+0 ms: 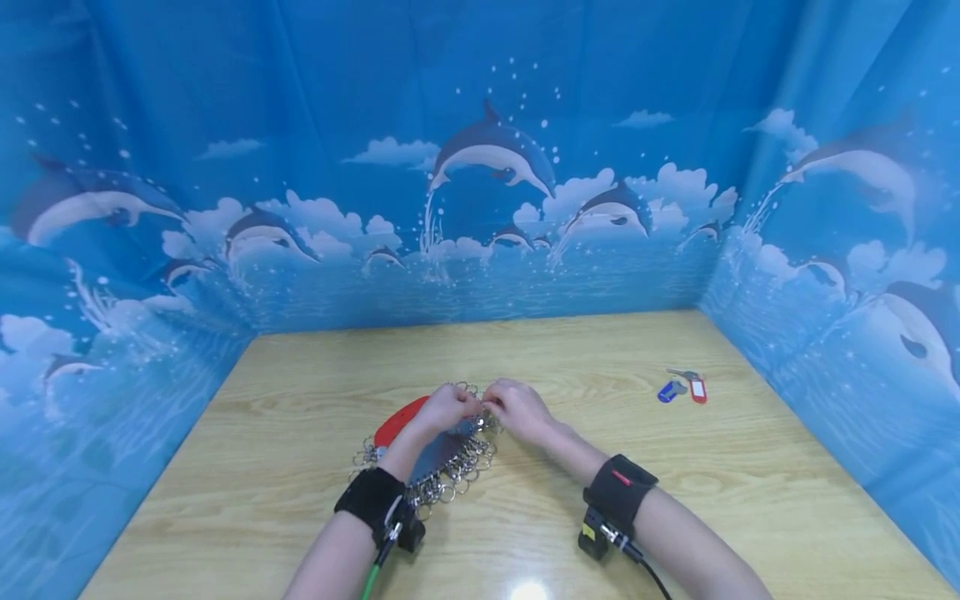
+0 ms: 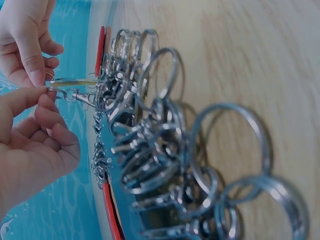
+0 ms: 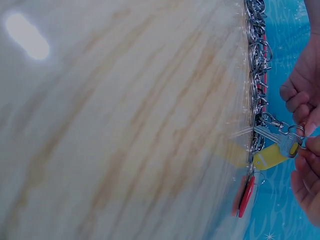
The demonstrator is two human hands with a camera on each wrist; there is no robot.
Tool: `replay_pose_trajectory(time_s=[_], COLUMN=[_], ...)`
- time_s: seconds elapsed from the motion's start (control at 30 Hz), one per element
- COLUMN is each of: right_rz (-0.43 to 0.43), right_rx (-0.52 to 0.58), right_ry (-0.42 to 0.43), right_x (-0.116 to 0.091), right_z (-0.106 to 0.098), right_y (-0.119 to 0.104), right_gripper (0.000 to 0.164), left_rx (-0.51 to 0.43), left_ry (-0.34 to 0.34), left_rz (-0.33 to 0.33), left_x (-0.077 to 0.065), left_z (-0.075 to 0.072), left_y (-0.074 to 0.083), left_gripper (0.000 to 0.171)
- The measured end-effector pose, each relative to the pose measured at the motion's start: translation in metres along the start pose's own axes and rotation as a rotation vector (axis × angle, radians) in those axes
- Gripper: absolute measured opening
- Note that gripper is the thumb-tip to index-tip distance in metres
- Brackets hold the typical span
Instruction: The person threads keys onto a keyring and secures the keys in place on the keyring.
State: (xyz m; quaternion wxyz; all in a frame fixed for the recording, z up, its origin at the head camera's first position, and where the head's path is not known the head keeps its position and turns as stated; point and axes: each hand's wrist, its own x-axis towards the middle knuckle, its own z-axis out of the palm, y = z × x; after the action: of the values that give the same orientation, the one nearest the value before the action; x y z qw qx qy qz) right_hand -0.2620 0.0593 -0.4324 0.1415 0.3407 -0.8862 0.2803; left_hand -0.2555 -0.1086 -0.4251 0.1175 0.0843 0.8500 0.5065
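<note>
My left hand (image 1: 450,406) and right hand (image 1: 517,408) meet above the far edge of a flat red and blue-grey piece (image 1: 442,454), rimmed with metal clasps and rings. Between their fingertips both pinch a small key ring (image 3: 296,131), partly hidden by the fingers. On it hang a silver key (image 3: 282,141) and a yellow key tag (image 3: 270,157). A metal swivel clasp (image 2: 82,96) reaches from the rim to the pinched ring. In the left wrist view, large split rings (image 2: 232,135) crowd the foreground.
At the right of the wooden table (image 1: 300,375) lie keys with a blue tag (image 1: 667,392) and a red tag (image 1: 699,389). Blue curtains (image 1: 337,100) printed with dolphins enclose the back and sides. Each wrist wears a black strap (image 1: 621,492) with a cabled camera.
</note>
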Motion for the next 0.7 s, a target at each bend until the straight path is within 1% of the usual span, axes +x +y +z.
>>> replay_pose_trajectory(time_s=[0.07, 0.17, 0.23, 0.37, 0.47, 0.7], right_rz=[0.028, 0.065, 0.079, 0.083, 0.076, 0.054], right_rx=[0.005, 0.009, 0.012, 0.026, 0.027, 0.024], right_ry=[-0.012, -0.024, -0.029, -0.026, -0.021, -0.008], right_x=[-0.0001, -0.0001, 0.0003, 0.0004, 0.0, -0.0004], right_z=[-0.0001, -0.0001, 0.0002, 0.0005, 0.0009, 0.0028], right_y=[0.0006, 0.002, 0.0026, 0.0026, 0.0025, 0.0011], right_gripper=[0.004, 0.004, 0.004, 0.004, 0.004, 0.004], left_rx=[0.02, 0.074, 0.114, 0.167, 0.181, 0.151], left_ry=[-0.008, -0.02, -0.013, 0.007, 0.02, 0.05], left_rz=[0.031, 0.079, 0.097, 0.071, 0.057, 0.026], left_x=[-0.0013, -0.0032, -0.0041, -0.0048, -0.0049, -0.0052], left_z=[0.0004, 0.0015, 0.0023, 0.0035, 0.0043, 0.0054], left_y=[0.0, 0.001, 0.0021, 0.004, 0.0043, 0.0045], left_gripper=[0.028, 0.016, 0.014, 0.015, 0.016, 0.016])
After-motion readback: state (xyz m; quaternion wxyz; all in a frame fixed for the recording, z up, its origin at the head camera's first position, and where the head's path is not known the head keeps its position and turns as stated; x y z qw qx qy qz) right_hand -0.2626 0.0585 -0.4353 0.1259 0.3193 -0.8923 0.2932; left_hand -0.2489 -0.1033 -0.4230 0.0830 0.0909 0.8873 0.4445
